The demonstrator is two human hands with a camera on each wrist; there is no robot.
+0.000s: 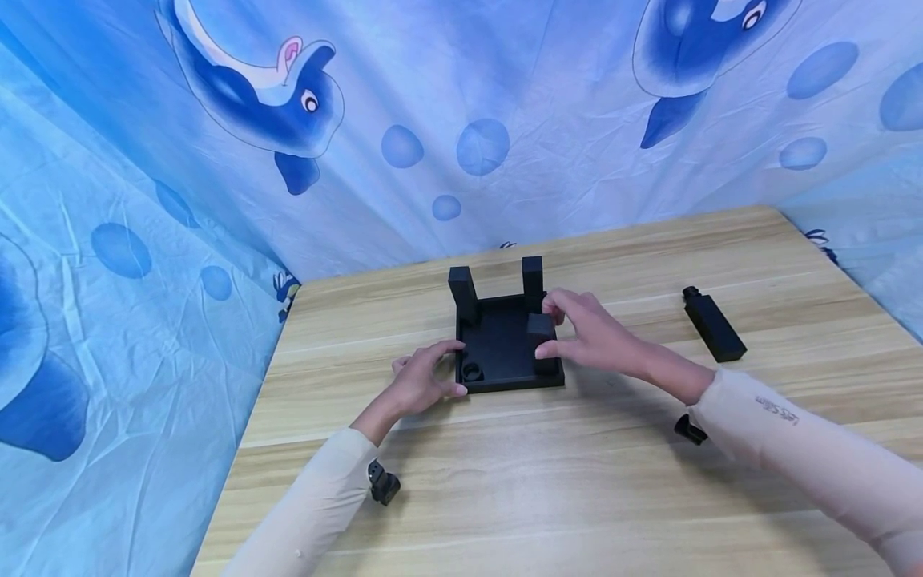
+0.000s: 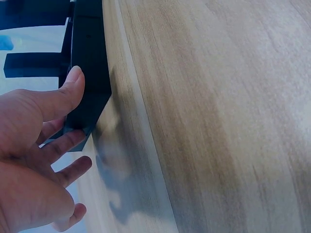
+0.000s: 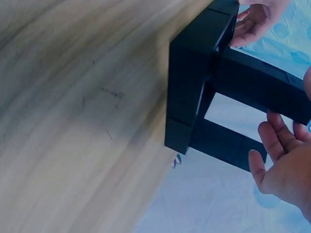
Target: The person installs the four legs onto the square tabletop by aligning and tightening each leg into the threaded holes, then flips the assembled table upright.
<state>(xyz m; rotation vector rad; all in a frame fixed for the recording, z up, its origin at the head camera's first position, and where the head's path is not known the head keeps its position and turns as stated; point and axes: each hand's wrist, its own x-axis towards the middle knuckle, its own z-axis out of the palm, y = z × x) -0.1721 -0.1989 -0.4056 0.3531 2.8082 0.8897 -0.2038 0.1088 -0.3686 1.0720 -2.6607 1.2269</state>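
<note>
A square black tray-like base [image 1: 505, 344] lies on the table with three black legs standing up from its corners; a round socket [image 1: 472, 372] shows at the near left corner. The left hand [image 1: 425, 378] touches the base's left edge, thumb at the near corner, fingers fairly straight, as the left wrist view also shows [image 2: 43, 141]. The right hand [image 1: 594, 332] has its thumb and fingers round the near right leg [image 1: 541, 327]. In the right wrist view, the fingers of this hand [image 3: 286, 160] lie against that leg [image 3: 262, 82].
A loose black leg [image 1: 714, 324] with a threaded end lies on the table [image 1: 613, 497] to the right. Small black devices [image 1: 384, 483] are at both wrists. A blue curtain [image 1: 447, 96] with dolphin prints hangs behind and at the sides.
</note>
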